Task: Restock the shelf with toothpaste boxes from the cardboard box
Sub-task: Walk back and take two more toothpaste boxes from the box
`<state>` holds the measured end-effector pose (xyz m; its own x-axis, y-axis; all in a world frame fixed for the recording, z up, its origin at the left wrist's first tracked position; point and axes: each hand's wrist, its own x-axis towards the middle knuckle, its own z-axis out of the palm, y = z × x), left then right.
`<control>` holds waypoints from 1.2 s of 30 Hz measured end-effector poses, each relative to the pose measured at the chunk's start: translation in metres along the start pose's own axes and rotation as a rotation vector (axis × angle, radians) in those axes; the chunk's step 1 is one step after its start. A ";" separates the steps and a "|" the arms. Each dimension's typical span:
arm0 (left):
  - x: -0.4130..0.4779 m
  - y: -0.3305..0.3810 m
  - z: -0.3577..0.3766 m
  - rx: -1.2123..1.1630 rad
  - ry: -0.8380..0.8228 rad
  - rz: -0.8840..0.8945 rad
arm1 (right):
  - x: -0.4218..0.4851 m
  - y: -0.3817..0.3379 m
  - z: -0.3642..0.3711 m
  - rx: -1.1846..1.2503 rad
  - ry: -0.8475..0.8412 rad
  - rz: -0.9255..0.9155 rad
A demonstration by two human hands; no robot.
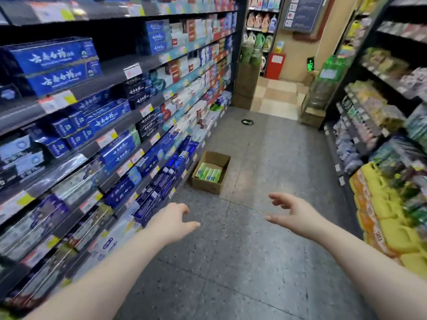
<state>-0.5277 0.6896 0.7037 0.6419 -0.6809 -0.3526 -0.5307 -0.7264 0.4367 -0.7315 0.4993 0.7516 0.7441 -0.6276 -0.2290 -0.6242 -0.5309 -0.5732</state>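
Left hand (pixel 172 221): empty, fingers loosely spread, beside the lower shelf (pixel 147 179) edge
Right hand (pixel 295 212): empty, fingers wide and curled
Cardboard box (pixel 211 173): open, on the floor (pixel 265 158) against the shelf foot, ahead of both hands and well apart, slightly nearer the left; long axis runs away from the viewer
Green toothpaste boxes (pixel 209 174): lying flat inside, side by side

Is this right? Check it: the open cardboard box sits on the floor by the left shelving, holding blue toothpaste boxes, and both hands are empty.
One detail is wrong: the colour. In the head view the toothpaste boxes inside the cardboard box are green, not blue. The rest holds: the box sits open on the floor by the left shelving, and the left hand and right hand are both empty.
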 end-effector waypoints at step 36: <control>0.676 0.177 -0.052 -0.141 -0.093 -0.346 | 0.755 0.110 -0.178 -0.206 -0.421 -0.072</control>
<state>-0.1585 0.1053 0.5857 0.7133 -0.4077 -0.5700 -0.2058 -0.8993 0.3858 -0.2806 -0.1344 0.6561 0.7922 -0.3222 -0.5183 -0.5704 -0.6928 -0.4412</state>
